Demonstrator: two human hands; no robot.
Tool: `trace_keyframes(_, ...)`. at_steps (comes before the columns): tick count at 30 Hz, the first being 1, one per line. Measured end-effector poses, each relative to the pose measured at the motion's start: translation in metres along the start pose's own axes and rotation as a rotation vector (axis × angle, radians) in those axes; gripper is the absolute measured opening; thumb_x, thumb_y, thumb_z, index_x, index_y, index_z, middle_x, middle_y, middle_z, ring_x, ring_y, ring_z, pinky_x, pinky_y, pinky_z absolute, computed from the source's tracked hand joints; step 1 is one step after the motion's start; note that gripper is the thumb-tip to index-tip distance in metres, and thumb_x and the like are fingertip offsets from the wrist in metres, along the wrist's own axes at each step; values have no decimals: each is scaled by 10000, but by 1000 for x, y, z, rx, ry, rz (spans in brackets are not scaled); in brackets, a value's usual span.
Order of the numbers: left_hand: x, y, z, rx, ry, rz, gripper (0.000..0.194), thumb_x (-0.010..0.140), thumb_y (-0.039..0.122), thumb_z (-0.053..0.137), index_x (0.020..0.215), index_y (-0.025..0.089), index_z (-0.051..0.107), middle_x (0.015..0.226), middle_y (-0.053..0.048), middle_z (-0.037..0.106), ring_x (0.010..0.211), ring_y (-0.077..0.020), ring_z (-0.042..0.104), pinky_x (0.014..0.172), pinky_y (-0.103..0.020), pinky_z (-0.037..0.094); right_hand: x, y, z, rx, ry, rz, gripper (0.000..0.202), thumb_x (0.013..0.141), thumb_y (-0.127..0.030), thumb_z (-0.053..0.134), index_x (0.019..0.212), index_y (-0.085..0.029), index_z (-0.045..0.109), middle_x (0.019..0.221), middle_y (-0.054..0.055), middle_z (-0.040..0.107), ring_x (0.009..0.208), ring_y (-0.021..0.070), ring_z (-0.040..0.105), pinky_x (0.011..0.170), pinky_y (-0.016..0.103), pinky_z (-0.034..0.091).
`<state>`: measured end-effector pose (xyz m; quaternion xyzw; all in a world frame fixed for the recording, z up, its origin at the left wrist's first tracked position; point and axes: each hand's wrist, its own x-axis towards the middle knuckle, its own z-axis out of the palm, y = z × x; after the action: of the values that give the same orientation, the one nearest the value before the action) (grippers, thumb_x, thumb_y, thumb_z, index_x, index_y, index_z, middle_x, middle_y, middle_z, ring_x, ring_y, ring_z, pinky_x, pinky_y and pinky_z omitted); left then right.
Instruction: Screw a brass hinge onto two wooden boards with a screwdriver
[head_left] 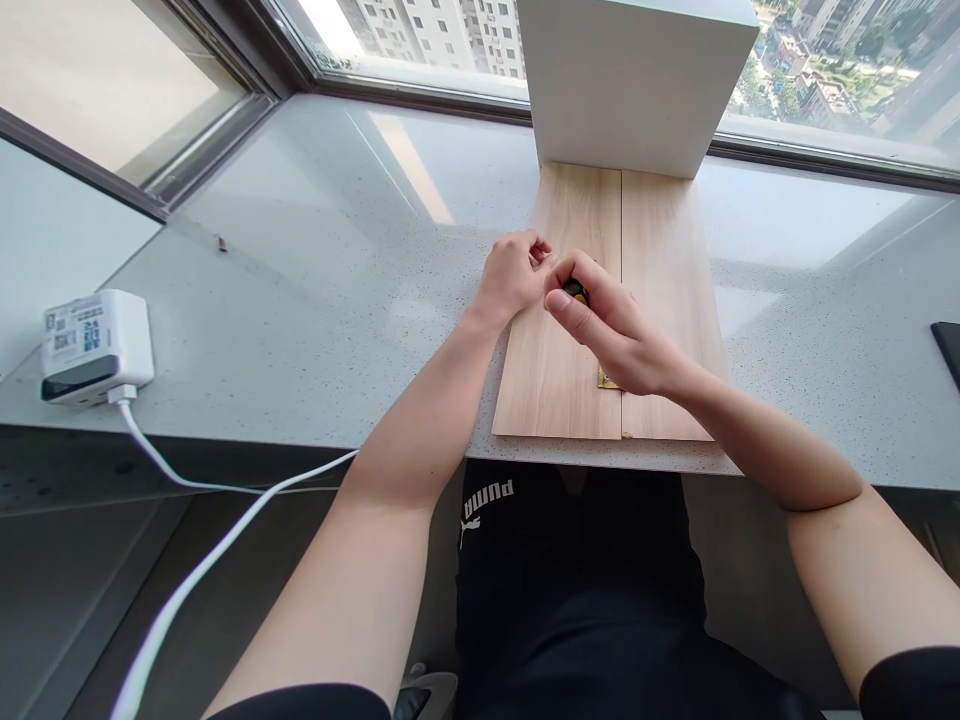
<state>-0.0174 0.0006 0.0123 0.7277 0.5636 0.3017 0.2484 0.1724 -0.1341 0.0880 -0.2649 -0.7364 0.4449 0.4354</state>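
My right hand [611, 320] is wrapped round a black and yellow screwdriver handle [576, 291], seen nearly end-on; its shaft and tip are hidden beneath the hand. My left hand [516, 272] rests close beside it over the left board, fingers curled in, and whatever they may pinch is hidden. Two pale wood boards, the left board [555, 390] and the right board [664, 220], lie side by side with a narrow seam between them. A corner of a brass-coloured hinge [606, 381] shows at the seam, mostly covered by my right hand.
Behind the boards stands a large white box [637, 90], against the window. A white power adapter [94, 345] with a cable [187, 580] sits at the left of the speckled counter [337, 250]. Part of a dark flat object [949, 350] shows at the right edge.
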Motion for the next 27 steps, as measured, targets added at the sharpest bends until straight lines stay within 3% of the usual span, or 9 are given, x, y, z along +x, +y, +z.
trace_keyframes(3,1,1,4,7,23,5,31,1127,227,719,1096,226,714,1110,-34,791,1005,-198,626,1000,-402,557,2,8,6,233,-52,-52,549,1240,-534,676,821,-279,429,730,-75,345,643,129,265,600,345,224)
trace_keyframes(7,3,1,7,36,53,16,92,1126,192,721,1046,236,706,1095,-51,799,1036,-227,690,1057,-425,571,6,8,-11,421,-439,2,637,1211,-432,691,702,-283,338,653,-87,311,574,96,243,543,317,230)
trace_keyframes(8,3,1,7,33,50,10,100,1118,191,724,1035,243,703,1101,-54,805,1047,-238,706,1056,-428,575,8,7,-18,449,-462,7,592,1206,-402,675,716,-281,367,659,-85,333,576,97,266,544,313,239)
trace_keyframes(11,1,2,4,23,30,8,103,1097,197,748,1024,251,700,1132,-56,818,1052,-248,710,1032,-431,579,11,2,-38,345,-317,20,353,1188,-412,646,890,-269,521,765,-53,540,683,124,449,640,309,369)
trace_keyframes(14,-2,3,0,41,19,20,86,1091,176,764,1052,229,709,1127,-55,812,1020,-218,659,1000,-412,559,10,-9,-49,128,-126,112,349,1162,-486,753,996,-270,535,935,-9,656,855,148,552,782,325,458)
trace_keyframes(19,-2,2,1,36,1,17,27,1139,237,743,1138,210,744,1162,-50,821,1065,-213,630,991,-387,529,-1,-29,-34,124,-177,167,420,1207,-616,723,1042,-238,647,1035,33,695,994,187,623,916,347,522)
trace_keyframes(22,1,0,4,44,31,18,39,1158,220,716,1138,209,748,1143,-47,820,1030,-198,649,1026,-397,559,-10,-33,-10,132,-226,176,443,1223,-570,678,927,-249,602,922,-3,598,875,175,519,833,333,475)
trace_keyframes(25,3,-3,7,48,61,48,64,1133,202,728,1074,223,742,1124,-76,825,1060,-240,724,1052,-438,592,-12,-27,4,136,-135,193,468,1182,-330,619,777,-275,392,752,-52,362,702,143,320,633,331,274)
trace_keyframes(27,5,-5,8,48,64,54,78,1118,205,728,1048,239,733,1121,-82,834,1096,-269,757,1063,-450,606,-8,-19,0,225,-172,134,485,1085,-177,564,717,-298,272,671,-77,224,626,124,181,573,349,155)
